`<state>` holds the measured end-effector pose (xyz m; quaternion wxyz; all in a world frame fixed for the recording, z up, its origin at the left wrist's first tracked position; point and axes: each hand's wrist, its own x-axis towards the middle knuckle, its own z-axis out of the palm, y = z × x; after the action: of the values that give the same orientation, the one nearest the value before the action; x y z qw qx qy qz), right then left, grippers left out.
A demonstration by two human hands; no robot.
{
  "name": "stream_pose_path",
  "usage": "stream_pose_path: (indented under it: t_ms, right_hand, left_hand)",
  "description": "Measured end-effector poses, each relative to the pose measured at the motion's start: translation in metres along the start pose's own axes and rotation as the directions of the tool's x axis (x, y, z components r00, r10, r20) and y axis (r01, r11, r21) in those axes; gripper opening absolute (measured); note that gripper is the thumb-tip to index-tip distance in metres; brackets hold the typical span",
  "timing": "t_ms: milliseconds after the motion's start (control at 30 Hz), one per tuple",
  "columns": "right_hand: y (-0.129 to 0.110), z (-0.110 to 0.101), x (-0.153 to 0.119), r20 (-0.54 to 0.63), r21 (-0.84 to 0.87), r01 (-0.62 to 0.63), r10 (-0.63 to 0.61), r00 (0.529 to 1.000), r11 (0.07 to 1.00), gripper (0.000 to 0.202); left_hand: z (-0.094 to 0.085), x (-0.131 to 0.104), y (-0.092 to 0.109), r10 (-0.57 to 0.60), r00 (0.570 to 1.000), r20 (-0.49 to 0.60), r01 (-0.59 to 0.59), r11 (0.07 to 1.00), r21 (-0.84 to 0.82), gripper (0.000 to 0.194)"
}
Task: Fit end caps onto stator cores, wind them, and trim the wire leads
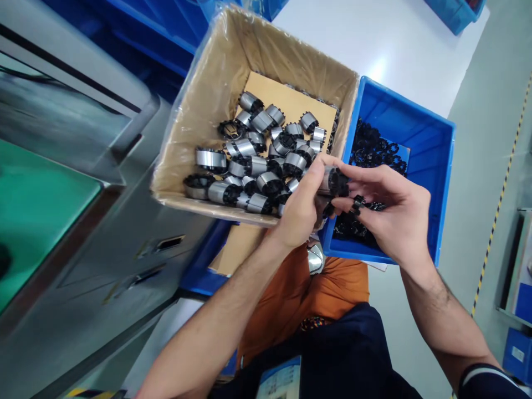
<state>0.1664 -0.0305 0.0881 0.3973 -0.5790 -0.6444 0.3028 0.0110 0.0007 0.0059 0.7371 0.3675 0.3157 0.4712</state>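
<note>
**Silver core in both hands, at the corner where carton meets bin**

Left hand (301,210): one, closed around a silver core (330,181) with black toothed ends; thumb on the near side.

Right hand (399,205): one, fingertips at the core's black end; a small black clip (358,205) pinched at the thumb.

Position of core: above the carton's near right corner, beside the bin's left wall.

Carton (291,47): one, open-topped, lined with clear film that folds over the rim. Contents: many loose cores (257,149), some on their sides, some on end, heaped toward the near wall. A card sheet (266,88) shows between the heap and the far wall; more parts show along the sheet's far and right edges.

Bin (446,166): one, blue, close against the carton's right side. Black clips (374,144) lie mostly to its left; its right inner wall is exposed.

Room: the hands work above the rims. White table (386,50) extends beyond the bin; floor (469,221) opens to its right, crossed by yellow-and-black tape (501,191). A grey cabinet (137,221) limits the left side.

Markings: white label (517,353) on a blue box at the lower right, too small to read; printed card (282,379) at the wearer's front, writing illegible.
</note>
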Motion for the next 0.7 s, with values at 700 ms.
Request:
stream_pose_path:
  t_ms: [700]
  right_hand:
    - [0.012, -0.012, 0.003, 0.153, -0.089, 0.19, -0.175, 0.973, 0.978, 0.038]
  left_hand:
    - [-0.003, -0.003, 0.0, 0.034, 0.994, 0.1, -0.035, 0.999, 0.009, 0.047]
